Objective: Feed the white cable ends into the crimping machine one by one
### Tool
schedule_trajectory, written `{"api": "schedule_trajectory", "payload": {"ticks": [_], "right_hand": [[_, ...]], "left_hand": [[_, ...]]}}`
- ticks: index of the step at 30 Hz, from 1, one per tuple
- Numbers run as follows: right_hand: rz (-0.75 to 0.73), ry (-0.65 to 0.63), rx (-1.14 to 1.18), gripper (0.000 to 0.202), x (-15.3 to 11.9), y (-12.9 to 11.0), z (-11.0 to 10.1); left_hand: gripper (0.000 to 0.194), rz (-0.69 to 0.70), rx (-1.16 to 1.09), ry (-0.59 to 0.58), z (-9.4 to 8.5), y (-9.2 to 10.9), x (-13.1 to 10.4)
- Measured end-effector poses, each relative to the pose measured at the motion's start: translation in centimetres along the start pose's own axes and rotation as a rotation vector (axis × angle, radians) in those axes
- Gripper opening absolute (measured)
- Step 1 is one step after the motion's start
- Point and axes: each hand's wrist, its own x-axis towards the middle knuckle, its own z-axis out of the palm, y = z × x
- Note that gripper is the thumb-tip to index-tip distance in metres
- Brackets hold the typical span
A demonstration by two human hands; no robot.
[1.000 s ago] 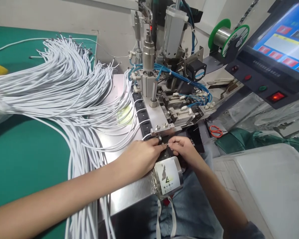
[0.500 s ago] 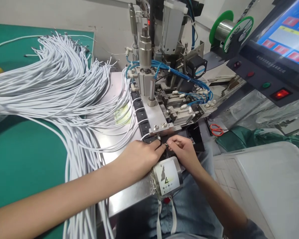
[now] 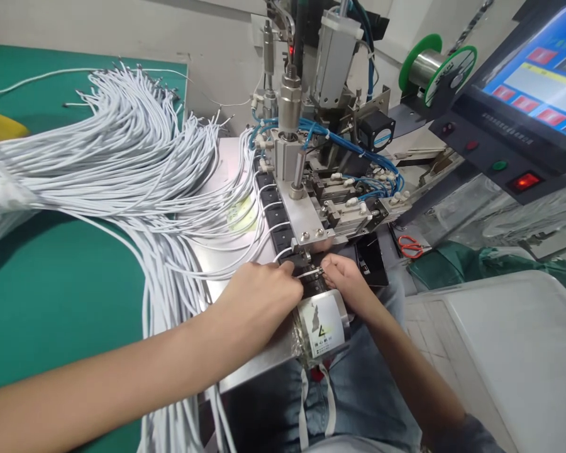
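Note:
A short stretch of white cable [image 3: 307, 274] lies across the black fixture strip [image 3: 279, 236], between my two hands. My left hand [image 3: 268, 290] is closed around the cable on the left side of the strip, its fingertips partly hidden behind the knuckles. At the cable's tip, my right hand [image 3: 343, 277] pinches the small end, which is too small to make out. Farther up the strip, more white cables rest in its slots, running under the press machine [image 3: 290, 160]. Just below my hands is a curved metal cover with a white label [image 3: 324, 327].
A large bundle of white cables [image 3: 122, 163] spreads over the green mat [image 3: 75, 302] on the left. A solder wire spool [image 3: 429, 69] and a control panel [image 3: 514, 119] stand at the right. Red-handled scissors [image 3: 410, 246] and a pale plastic bin [image 3: 514, 340] are below them.
My left hand's fingers have drawn back left from the tip, so a stretch of white cable now shows between my hands. My right hand stays near the end. The view has shifted slightly.

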Motion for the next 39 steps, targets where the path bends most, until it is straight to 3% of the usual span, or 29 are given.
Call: {"api": "schedule_trajectory", "payload": {"ticks": [2,5,7,9,11,14,16,21,29,34,39], "right_hand": [[-0.068,0.139,-0.091,0.029,-1.3,-0.9,-0.2],[-0.222,0.428,-0.194,0.029,-5.2,-2.6,0.6],[-0.317,0.493,-0.201,0.023,-8.6,-3.4,2.1],[-0.316,0.287,-0.243,0.016,-11.4,-3.6,4.2],[-0.187,0.033,-0.267,0.012,-13.0,-3.2,6.6],[-0.003,-0.252,-0.206,0.013,-13.4,-2.2,9.6],[0.065,-0.340,-0.151,0.015,-13.1,-1.6,11.0],[0.017,-0.250,-0.261,0.014,-12.9,-1.6,12.1],[-0.221,-0.169,-0.856,0.015,-13.2,-3.9,12.5],[-0.272,-0.089,-0.833,0.009,-13.1,-3.9,12.8],[-0.315,-0.165,-0.794,0.017,-13.1,-3.2,12.3]], "left_hand": [[0.017,-0.002,-0.015,0.005,-0.1,0.0,-0.1],[0.017,-0.035,0.013,0.050,0.1,-0.1,0.0],[0.021,-0.080,0.063,0.102,0.3,-0.3,0.2],[0.023,-0.123,0.097,0.144,0.5,-0.4,0.3],[0.021,-0.134,0.103,0.182,0.8,-0.5,0.4],[0.020,-0.119,0.110,0.245,1.4,-0.7,0.6],[0.019,-0.110,0.112,0.274,1.7,-0.8,0.6],[0.021,-0.075,0.095,0.352,2.2,-1.0,1.0],[0.023,-0.088,0.079,0.349,2.3,-1.1,1.0],[0.024,-0.086,0.069,0.325,1.4,-0.6,0.6],[0.022,0.105,-0.031,0.437,1.0,1.6,-0.7]]}}
